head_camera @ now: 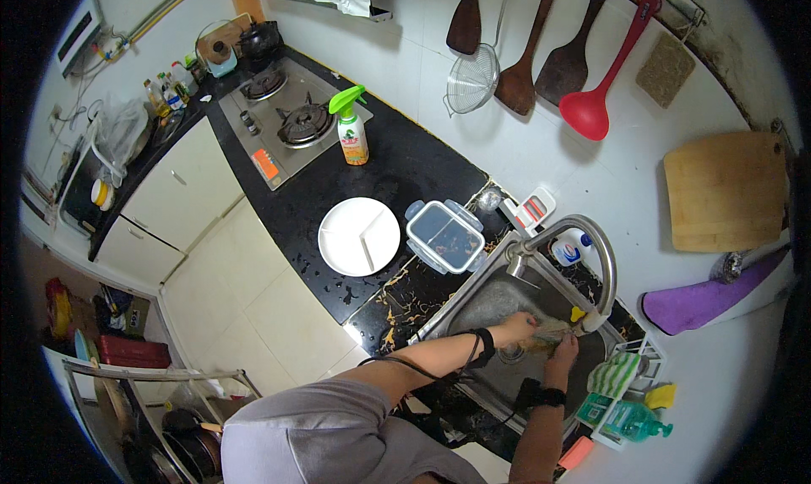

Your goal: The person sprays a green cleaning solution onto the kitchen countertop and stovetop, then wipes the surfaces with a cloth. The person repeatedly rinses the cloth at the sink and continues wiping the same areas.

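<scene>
Both my hands are low in the stainless steel sink, near the end of the curved faucet. My left hand grips one side of a pale, brownish, limp thing, whose kind I cannot tell. At its other side, my right hand pinches it with bent fingers. The thing lies stretched between the two hands, above the drain area. A small yellow piece shows beside the spout. Dark bands with cables circle both wrists.
Left of the sink stand a lidded container, a white divided plate and a spray bottle. A gas stove lies beyond. At the right, a rack holds a striped cloth and a green bottle. Utensils and a cutting board hang on the wall.
</scene>
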Demonstrator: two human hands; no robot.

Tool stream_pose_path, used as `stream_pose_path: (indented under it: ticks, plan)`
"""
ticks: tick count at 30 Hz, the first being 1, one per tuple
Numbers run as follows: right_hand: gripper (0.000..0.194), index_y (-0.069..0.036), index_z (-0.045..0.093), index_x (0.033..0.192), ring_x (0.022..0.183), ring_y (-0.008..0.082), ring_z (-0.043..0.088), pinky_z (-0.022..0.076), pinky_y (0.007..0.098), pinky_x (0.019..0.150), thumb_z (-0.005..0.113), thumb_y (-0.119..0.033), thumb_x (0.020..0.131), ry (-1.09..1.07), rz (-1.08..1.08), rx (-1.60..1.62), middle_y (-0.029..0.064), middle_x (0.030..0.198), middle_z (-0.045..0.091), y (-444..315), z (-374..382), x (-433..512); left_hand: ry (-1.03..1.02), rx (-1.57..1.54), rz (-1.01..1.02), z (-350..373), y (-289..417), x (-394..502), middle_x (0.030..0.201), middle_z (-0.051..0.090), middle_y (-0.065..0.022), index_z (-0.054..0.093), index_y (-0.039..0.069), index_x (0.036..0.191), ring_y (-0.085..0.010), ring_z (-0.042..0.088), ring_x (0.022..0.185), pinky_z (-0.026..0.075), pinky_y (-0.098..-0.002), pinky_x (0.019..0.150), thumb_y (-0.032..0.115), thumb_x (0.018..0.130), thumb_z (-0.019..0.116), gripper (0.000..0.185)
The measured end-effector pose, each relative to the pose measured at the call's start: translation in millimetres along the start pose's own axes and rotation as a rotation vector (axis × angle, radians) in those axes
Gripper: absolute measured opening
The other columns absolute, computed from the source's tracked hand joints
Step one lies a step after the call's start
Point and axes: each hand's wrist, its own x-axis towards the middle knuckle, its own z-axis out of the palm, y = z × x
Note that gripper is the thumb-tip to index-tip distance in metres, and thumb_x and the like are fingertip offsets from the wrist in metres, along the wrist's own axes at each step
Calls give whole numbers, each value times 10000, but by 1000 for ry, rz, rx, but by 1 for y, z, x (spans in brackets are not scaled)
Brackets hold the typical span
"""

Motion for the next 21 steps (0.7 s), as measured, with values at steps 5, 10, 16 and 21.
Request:
stream_pose_path:
  ticks: [5, 10, 16, 21]
  plan:
    - [457, 36, 480, 1211, 905, 257, 549, 457, 391, 752, 551, -349, 975, 33, -191, -152, 151, 1117, 547, -28, 11, -46, 51, 542, 436, -3, -30, 27, 996, 608, -120, 524, 24, 1187, -235, 590, 805, 463, -346, 594, 255, 978, 551, 312]
    - [408, 18, 519, 874, 667, 253, 502, 401, 397, 624, 556, -377, 973, 129, -459, -383, 111, 806, 546, -14, 49, -59, 30, -561, -132, 27, -20, 24, 1026, 607, -95, 554, 0, 1164, -243, 581, 852, 451, -370, 647, 330, 992, 497, 376]
    - [313, -7, 582, 1012, 781, 268, 590, 471, 386, 671, 539, -315, 983, 47, -255, -546, 109, 970, 614, 23, 29, 7, 175, -282, 77, 34, -9, 11, 885, 599, -114, 589, 31, 961, -213, 557, 736, 436, -391, 591, 259, 965, 523, 237]
    - [250, -24, 584, 1048, 950, 228, 583, 493, 381, 801, 581, -258, 960, -268, -280, -103, 91, 1074, 594, 25, 0, -1, 201, 19, 292, 19, -14, 20, 744, 520, -51, 465, 79, 880, -141, 447, 593, 352, -350, 517, 253, 937, 585, 219]
